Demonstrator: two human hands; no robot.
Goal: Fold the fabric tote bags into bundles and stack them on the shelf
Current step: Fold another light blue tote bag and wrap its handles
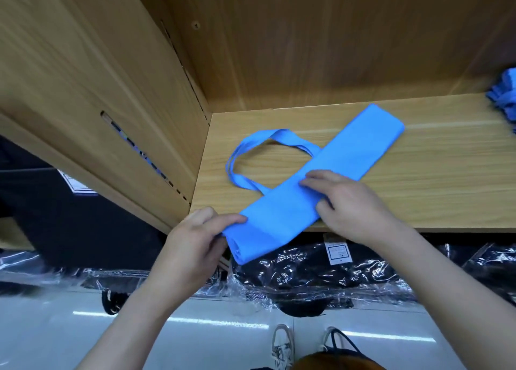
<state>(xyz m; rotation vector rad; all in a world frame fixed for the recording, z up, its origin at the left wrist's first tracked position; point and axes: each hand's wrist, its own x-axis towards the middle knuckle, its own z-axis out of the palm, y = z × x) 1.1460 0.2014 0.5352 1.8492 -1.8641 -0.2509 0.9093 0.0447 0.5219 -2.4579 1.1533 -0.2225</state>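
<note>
A blue tote bag lies folded into a long narrow strip, running diagonally across the wooden shelf. Its near end hangs over the shelf's front edge, and its handles loop out to the left. My left hand pinches that overhanging near end between thumb and fingers. On the middle of the strip, my right hand presses down with fingers spread flat. More blue folded bags sit blurred at the shelf's far right edge.
The shelf has a wooden side wall at left and a wooden back panel. Below the shelf lie black items in clear plastic wrap. White shoes stand on the glossy floor.
</note>
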